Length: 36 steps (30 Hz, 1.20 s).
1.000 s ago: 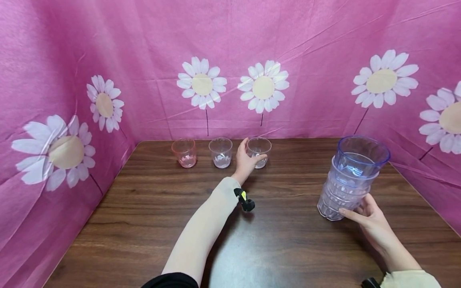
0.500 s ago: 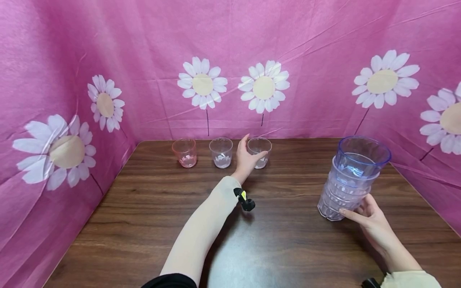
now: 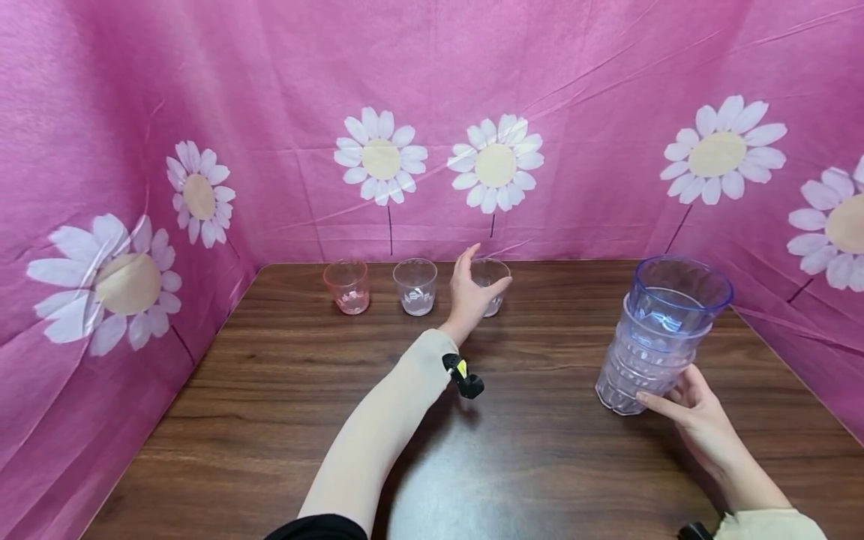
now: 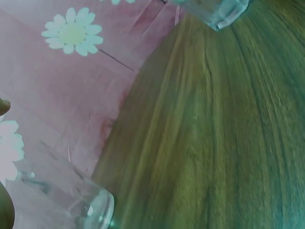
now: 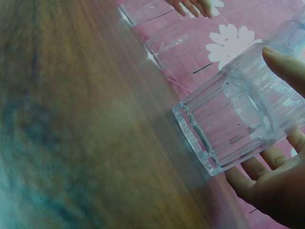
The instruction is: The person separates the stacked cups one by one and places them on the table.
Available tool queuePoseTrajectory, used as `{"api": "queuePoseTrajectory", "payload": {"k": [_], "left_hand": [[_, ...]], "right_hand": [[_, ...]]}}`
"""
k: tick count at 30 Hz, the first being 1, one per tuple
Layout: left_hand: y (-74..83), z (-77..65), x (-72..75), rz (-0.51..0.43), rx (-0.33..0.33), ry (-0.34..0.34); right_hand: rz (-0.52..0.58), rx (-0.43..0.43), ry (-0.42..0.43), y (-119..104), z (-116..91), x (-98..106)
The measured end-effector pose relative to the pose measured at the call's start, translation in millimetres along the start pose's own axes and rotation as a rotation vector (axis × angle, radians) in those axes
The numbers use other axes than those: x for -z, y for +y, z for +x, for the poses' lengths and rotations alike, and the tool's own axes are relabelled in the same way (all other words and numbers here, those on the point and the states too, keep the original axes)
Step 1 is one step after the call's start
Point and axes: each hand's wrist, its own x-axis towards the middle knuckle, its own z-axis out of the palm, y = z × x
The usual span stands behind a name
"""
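At the back of the table my left hand (image 3: pixel 472 294) stands at the rightmost of three small cups, a clear cup (image 3: pixel 496 304). Its fingers and thumb are spread, and it partly hides the cup. In the left wrist view that cup (image 4: pixel 81 202) sits between a fingertip and the thumb, apart from both. My right hand (image 3: pixel 695 420) holds a stack of clear faceted tumblers (image 3: pixel 637 367) near its base, topped by a blue-rimmed tumbler (image 3: pixel 682 292). The right wrist view shows thumb and fingers on opposite sides of the stack (image 5: pixel 243 119).
Left of my left hand stand another clear cup (image 3: pixel 415 289) and a pink-tinted cup (image 3: pixel 348 291), in line along the back edge. A pink cloth (image 3: pixel 574 67) with white daisies hangs behind and beside the wooden table (image 3: pixel 256 420).
My left hand has come away from the rightmost cup, shifting slightly right and up, its fingers spreading wider. The right hand and the tumbler stack have stayed put.
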Motion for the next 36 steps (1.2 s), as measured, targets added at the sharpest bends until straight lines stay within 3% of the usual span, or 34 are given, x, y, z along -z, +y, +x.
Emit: {"api": "queuePoseTrajectory", "payload": {"k": [12, 19, 36], "left_hand": [[31.6, -3.3, -11.1, -0.113, 0.005, -0.108], [52.5, -6.4, -17.4, -0.248, 0.037, -0.208], [100.5, -19.5, -29.8, -0.313, -0.056, -0.459]], "right_hand": [[-0.003, -0.002, -0.004, -0.8, 0.7, 0.4], [0.003, -0.002, -0.003, -1.0, 0.9, 0.2], [0.0, -0.006, 0.001, -1.1, 0.3, -0.3]]}}
